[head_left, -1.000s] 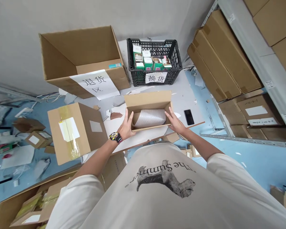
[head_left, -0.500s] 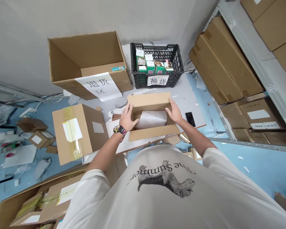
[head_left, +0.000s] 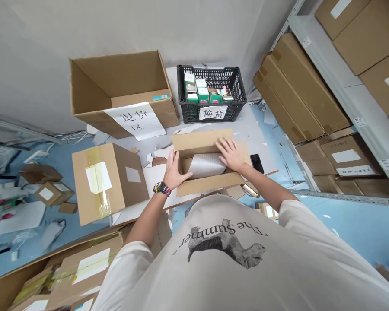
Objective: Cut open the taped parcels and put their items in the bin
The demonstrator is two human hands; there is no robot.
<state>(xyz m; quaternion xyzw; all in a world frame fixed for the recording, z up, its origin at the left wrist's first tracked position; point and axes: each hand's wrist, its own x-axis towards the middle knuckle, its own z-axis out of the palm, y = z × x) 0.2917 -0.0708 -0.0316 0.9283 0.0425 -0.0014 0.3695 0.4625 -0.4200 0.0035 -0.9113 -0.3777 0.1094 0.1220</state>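
An open cardboard box (head_left: 207, 184) stands on the table in front of me, its long flaps folded outward. Inside lies a bundle wrapped in white foam sheet (head_left: 205, 166); what it wraps is hidden. At the box's left end rests my left hand (head_left: 174, 170), fingers stretched along the edge and thumb reaching inward. Over the right end lies my right hand (head_left: 230, 154), fingers spread, its fingertips near the foam wrap and far wall. Whether the right fingertips touch the wrap I cannot tell. Neither hand grips anything.
A black phone (head_left: 256, 163) lies right of the box. Behind stand a large open carton (head_left: 123, 65) and a black crate (head_left: 210, 116) of small green-and-white boxes. A taped carton (head_left: 100, 181) is at left; shelving with boxes (head_left: 307, 86) is at right.
My right hand has moved left, from the box's right edge to over its right end, and a flap now shows beyond it. My left hand stays at the left end.
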